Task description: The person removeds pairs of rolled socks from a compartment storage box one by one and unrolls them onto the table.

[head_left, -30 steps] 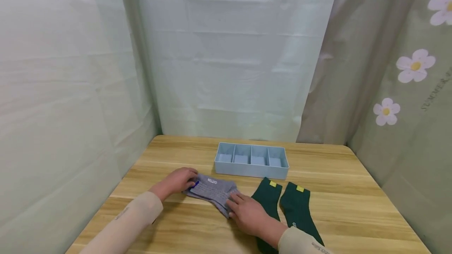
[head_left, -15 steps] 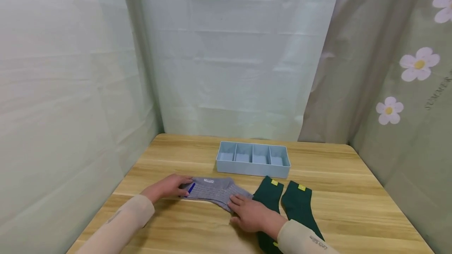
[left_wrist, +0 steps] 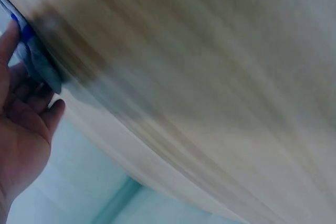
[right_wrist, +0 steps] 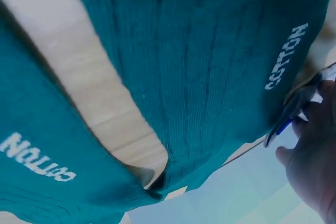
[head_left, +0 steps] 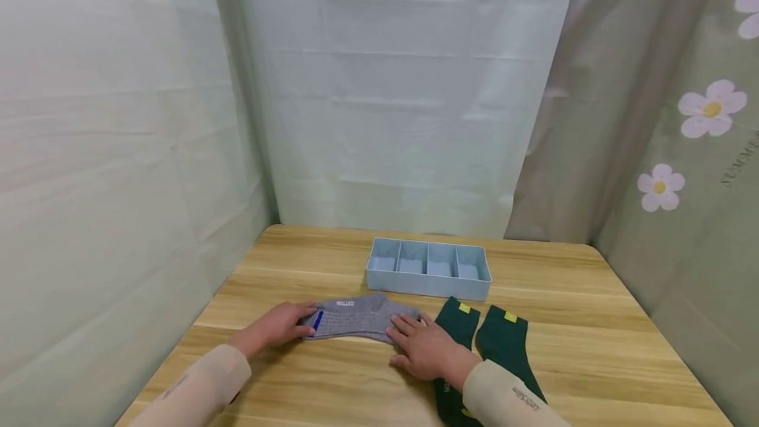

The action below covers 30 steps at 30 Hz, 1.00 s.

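Observation:
A grey ribbed sock (head_left: 362,317) with "COTTON" lettering and a blue mark lies crosswise on the wooden table; whether a second one lies under it I cannot tell. My left hand (head_left: 279,325) pinches its left end, thumb on top and fingers beneath in the left wrist view, where the sock edge (left_wrist: 42,64) shows. With fairly straight fingers, my right hand (head_left: 423,350) rests on the sock's right end. Beside that hand lie two dark green socks with yellow patches, a left one (head_left: 458,325) partly under my forearm and a right one (head_left: 504,344).
Behind the socks stands a pale blue organiser box (head_left: 428,284) with several compartments in a row. Pale cloth hangs (head_left: 391,117) around the table's back and sides. The wooden table (head_left: 605,348) extends to the right of the green socks.
The grey sock has been straightened and turned more level, its left end drawn slightly left by my left hand. My right fingers have spread flatter over its right end. The green socks keep their place.

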{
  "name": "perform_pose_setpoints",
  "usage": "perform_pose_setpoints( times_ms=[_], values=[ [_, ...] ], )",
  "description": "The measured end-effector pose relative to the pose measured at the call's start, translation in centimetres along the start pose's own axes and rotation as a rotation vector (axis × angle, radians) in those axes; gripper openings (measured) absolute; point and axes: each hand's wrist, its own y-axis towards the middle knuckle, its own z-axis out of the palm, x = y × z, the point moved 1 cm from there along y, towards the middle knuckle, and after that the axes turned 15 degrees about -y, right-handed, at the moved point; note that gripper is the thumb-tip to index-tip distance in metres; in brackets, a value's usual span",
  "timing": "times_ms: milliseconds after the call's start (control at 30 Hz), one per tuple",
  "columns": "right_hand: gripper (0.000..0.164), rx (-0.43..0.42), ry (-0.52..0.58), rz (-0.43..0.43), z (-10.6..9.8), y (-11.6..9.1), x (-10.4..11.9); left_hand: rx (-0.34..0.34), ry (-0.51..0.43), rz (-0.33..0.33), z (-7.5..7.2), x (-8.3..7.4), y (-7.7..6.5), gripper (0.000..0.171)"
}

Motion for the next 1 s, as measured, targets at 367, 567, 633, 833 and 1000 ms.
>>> perform_pose_setpoints(
  times_ms=[367, 567, 633, 833, 1000],
  values=[
    [0.065, 0.019, 0.049, 0.083, -0.1, 0.1, -0.3, -0.055, 0.107, -0.063, 1.1, -2.8, -1.6, 0.051],
    [0.064, -0.01, 0.126, 0.098, -0.3, -0.1, 0.2, -0.093, 0.158, -0.069, 0.8, -2.9, -0.8, 0.048],
    [0.063, -0.027, 0.172, 0.116, -0.7, -0.3, 0.7, -0.082, 0.147, -0.055, 0.4, -2.9, 0.0, 0.048],
    [0.066, -0.066, 0.247, 0.213, -2.0, 0.1, 3.0, 0.105, 0.1, 0.088, -0.5, -3.6, 2.8, 0.045],
    [0.068, -0.036, 0.198, 0.279, -1.6, 0.6, 3.9, 0.228, 0.092, 0.095, -0.3, -4.1, 3.9, 0.048]
  ],
)
